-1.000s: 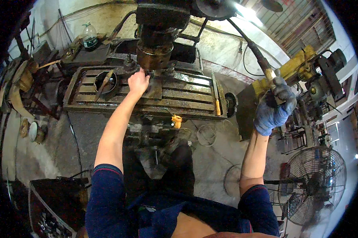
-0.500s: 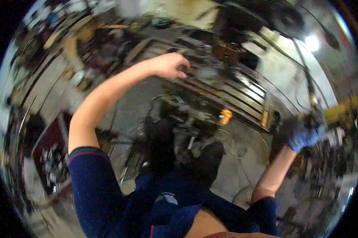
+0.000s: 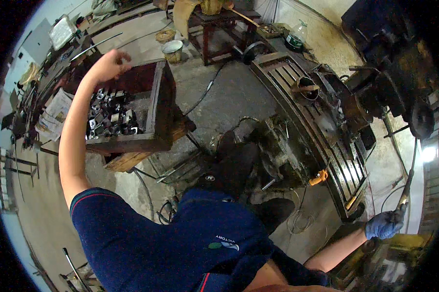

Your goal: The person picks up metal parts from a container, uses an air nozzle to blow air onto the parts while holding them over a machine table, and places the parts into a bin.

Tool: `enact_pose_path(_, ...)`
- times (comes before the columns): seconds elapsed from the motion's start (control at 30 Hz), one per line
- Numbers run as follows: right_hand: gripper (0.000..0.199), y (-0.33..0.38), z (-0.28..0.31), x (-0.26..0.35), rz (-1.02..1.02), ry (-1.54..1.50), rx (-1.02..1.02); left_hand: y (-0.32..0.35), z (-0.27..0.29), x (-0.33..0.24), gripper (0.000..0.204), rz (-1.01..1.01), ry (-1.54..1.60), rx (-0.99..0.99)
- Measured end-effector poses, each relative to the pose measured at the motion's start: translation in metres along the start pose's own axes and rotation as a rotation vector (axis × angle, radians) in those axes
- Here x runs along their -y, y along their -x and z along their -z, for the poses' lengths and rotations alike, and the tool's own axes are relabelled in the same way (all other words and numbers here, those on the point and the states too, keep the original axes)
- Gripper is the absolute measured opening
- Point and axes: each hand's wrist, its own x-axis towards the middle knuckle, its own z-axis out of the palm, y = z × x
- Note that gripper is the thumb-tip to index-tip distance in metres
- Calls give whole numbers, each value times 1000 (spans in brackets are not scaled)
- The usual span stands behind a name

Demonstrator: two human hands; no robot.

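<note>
My bare left hand (image 3: 107, 66) is raised over the far left part of a dark wooden box (image 3: 154, 104). Its fingers are bent inward and slightly blurred; what they hold, if anything, I cannot make out. Small dark and shiny metal blocks (image 3: 113, 116) lie heaped in the box beneath my forearm. At the far right, my right hand (image 3: 386, 224), in a blue glove, is wrapped round the lower end of a long rod-like lever (image 3: 410, 181). This lever runs up toward the dark machine (image 3: 375, 92).
A slotted metal machine table (image 3: 321, 141) stands to the right, with an orange-handled object (image 3: 318, 177) at its near edge. Beyond the box are a white bucket (image 3: 172, 50) and a dark stool (image 3: 219, 29). A cable (image 3: 207, 90) crosses the floor.
The view has swung left. My left hand has moved from over the machine table to above the box of metal blocks. My right hand still holds the lever.
</note>
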Motion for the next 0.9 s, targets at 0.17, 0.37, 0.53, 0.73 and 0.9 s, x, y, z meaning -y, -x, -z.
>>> enact_pose_path(0.17, 9, 4, -3, 37, 33, 467, 63, 7, -58, 92, 24, -50, -545, -88)
enact_pose_path(0.37, 13, 29, 6, -19, -210, -164, 11, -3, -100, 111, 14, 7, -910, 17)
enact_pose_path(0.53, 17, 10, 9, 16, -170, 194, 131, -4, -109, 95, 18, -73, -1010, 91)
enact_pose_path(0.73, 18, -1, -9, 29, -600, -441, -133, -19, -113, 123, 27, -55, -1161, 229)
enact_pose_path(0.9, 36, -24, -7, 39, -357, -640, -104, -8, -84, 67, 33, 27, -720, -252)
